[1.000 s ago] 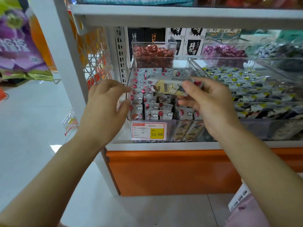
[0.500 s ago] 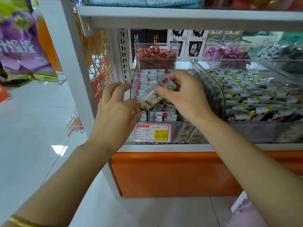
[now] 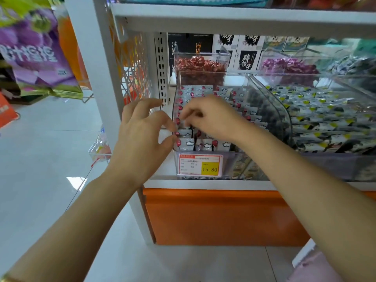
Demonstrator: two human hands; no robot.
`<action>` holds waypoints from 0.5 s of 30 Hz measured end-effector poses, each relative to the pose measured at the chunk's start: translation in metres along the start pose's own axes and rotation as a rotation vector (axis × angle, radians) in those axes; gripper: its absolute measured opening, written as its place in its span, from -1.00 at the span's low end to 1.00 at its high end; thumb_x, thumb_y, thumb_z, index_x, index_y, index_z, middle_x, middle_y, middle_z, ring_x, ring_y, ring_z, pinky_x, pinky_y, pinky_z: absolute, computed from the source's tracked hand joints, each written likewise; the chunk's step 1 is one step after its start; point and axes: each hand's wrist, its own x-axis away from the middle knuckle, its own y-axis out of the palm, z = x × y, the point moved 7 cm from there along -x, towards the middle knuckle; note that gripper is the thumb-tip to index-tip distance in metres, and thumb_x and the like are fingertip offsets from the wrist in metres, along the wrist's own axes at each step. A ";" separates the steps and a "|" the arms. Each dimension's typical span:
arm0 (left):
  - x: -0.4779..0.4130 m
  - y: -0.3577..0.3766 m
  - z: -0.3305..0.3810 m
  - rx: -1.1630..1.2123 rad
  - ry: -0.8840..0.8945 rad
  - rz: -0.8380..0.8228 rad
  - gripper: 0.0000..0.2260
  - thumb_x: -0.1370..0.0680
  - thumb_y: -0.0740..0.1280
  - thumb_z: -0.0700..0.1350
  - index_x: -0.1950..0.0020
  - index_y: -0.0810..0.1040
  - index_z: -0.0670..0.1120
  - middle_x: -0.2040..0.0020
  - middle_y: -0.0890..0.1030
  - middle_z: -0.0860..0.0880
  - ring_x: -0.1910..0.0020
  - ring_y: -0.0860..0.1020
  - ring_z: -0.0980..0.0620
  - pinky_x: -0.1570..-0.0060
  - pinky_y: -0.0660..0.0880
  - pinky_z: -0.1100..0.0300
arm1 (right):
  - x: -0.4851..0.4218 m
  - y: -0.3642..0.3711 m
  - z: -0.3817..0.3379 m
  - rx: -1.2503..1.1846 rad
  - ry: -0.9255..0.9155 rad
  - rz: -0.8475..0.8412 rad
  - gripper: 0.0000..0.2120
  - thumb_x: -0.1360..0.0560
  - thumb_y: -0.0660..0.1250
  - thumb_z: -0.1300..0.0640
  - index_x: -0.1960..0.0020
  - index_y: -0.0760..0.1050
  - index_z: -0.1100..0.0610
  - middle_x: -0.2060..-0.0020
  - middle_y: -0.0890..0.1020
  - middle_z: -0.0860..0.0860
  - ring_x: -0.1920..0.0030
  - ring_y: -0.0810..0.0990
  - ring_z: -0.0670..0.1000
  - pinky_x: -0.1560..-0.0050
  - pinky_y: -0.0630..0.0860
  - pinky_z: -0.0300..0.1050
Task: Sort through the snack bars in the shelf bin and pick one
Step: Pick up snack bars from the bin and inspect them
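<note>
Sorting step: I logged my right hand [image 3: 211,117] curled among white, red-dotted snack bars [image 3: 189,143] in the clear plastic shelf bin [image 3: 281,112], grip indiscernible; left hand [image 3: 142,131] loose, empty alongside; next probably needed pinching one free.

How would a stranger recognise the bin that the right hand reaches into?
Find the white shelf above the orange base. At its left end stands a clear bin bearing a red-and-yellow price tag. Unlike the yellow-spotted packets to its right, its snack bars are pale with red dots.
</note>
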 end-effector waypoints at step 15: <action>0.001 -0.004 0.002 -0.004 0.004 0.016 -0.84 -0.49 0.32 -0.21 -0.04 0.59 -0.08 -0.33 0.40 -0.08 -0.36 0.19 -0.10 -0.23 0.08 0.22 | -0.016 -0.021 0.007 -0.152 0.057 0.270 -0.94 -0.48 0.37 0.14 0.12 0.57 0.14 0.24 0.52 -0.15 0.19 0.46 -0.21 0.12 0.37 -0.45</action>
